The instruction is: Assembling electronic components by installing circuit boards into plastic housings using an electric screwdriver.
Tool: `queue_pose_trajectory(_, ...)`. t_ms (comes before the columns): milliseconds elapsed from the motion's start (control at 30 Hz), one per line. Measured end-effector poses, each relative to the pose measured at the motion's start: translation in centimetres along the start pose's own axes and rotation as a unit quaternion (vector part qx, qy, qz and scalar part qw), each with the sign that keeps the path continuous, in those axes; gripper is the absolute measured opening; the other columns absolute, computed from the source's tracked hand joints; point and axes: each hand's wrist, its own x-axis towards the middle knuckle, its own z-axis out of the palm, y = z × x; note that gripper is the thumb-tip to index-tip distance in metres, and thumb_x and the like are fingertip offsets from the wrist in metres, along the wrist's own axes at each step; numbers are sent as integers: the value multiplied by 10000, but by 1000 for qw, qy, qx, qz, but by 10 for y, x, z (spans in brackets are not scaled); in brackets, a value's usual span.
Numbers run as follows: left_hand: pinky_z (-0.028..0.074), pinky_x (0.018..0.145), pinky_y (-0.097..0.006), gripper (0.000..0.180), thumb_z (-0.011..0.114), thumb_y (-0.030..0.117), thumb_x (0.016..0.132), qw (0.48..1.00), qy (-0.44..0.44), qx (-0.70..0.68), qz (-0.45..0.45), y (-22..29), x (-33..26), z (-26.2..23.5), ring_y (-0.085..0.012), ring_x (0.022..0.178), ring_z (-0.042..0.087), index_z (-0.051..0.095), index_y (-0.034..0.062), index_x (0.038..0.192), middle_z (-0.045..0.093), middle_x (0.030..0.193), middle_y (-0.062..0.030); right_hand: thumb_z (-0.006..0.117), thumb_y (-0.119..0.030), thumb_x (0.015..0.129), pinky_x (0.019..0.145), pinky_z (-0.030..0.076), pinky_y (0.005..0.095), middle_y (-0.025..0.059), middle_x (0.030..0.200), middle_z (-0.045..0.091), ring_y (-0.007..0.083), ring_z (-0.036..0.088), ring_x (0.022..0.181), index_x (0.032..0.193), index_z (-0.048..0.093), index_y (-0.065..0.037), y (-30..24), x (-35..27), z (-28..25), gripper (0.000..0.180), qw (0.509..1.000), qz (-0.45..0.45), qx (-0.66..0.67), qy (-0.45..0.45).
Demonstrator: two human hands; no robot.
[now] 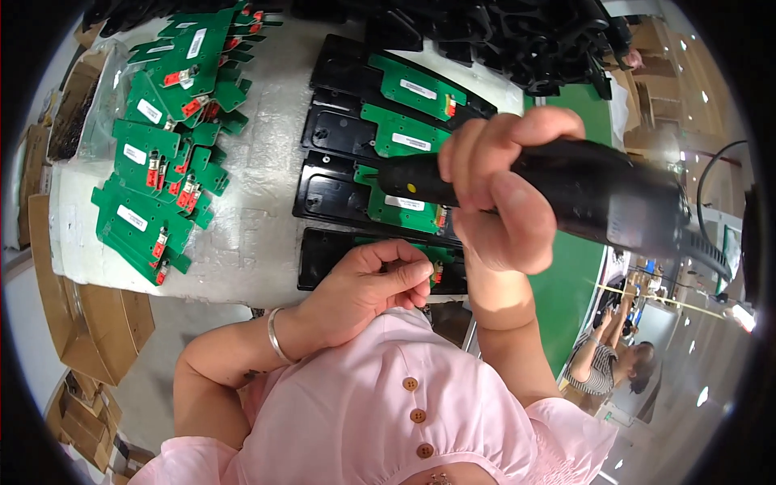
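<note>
My right hand (509, 182) is wrapped round a black electric screwdriver (594, 190), held almost level with its narrow end to the left. That end lies over a green circuit board (396, 208) set in a black plastic housing (327, 190). Whether the tip touches a screw cannot be made out. My left hand (364, 287) is closed in a pinch above the nearest black housing (317, 246); whatever sits between its fingers is too small to name. Farther back, two more housings hold green boards (408, 139) with white labels and red connectors.
Piles of loose green boards (141, 214) lie on the left of the pale work surface (259, 186). Black plastic parts (533, 40) are heaped at the back right. A plastic-lined box (77, 113) stands far left, with a cardboard carton (105, 331) below. Another person (602, 360) sits at the right.
</note>
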Motion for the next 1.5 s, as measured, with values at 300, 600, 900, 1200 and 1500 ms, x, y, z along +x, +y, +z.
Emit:
queue_pose_trajectory(300, 448, 696, -226, 96, 537, 68, 824, 999, 40, 15, -25, 15, -7, 10, -118, 766, 544, 530, 41, 917, 571, 842, -49, 429, -28, 635, 470, 352, 275, 29, 512, 389, 113, 361, 427, 920, 403, -42, 11, 8, -7, 287, 997, 7, -39, -62)
queue_pose_trajectory(600, 451, 697, -229, 103, 541, 44, 814, 999, 23, 9, 30, 19, -8, 1, -117, 764, 546, 544, 32, 916, 572, 843, -50, 449, -10, 654, 460, 362, 267, 49, 523, 425, 110, 379, 421, 837, 374, -34, 21, 21, -2, 199, 978, -8, -146, -151)
queue_pose_trajectory(900, 460, 722, -228, 126, 506, 90, 850, 993, 4, -68, 94, 20, -7, 1, -121, 809, 560, 545, 58, 965, 579, 863, -46, 434, -16, 583, 432, 313, 285, 28, 497, 385, 136, 345, 418, 827, 390, -15, 7, 11, -8, 247, 999, -33, -26, -24)
queue_pose_trajectory(1200, 475, 719, -238, 139, 486, 110, 865, 989, 10, -99, 113, 18, 7, 6, -119, 800, 573, 543, 45, 974, 582, 881, -49, 608, -58, 541, 476, 395, 130, -63, 466, 491, 20, 462, 392, 712, 447, -105, -66, -17, -27, 240, 963, -137, 221, -70)
queue_pose_trajectory(1500, 457, 699, -242, 135, 520, 167, 852, 994, 0, -99, 45, 13, 20, 12, -115, 759, 561, 544, 47, 911, 582, 846, -37, 614, -69, 550, 476, 399, 148, -65, 465, 485, 26, 459, 400, 714, 438, -109, -66, -24, -47, 244, 964, -158, 212, -29)
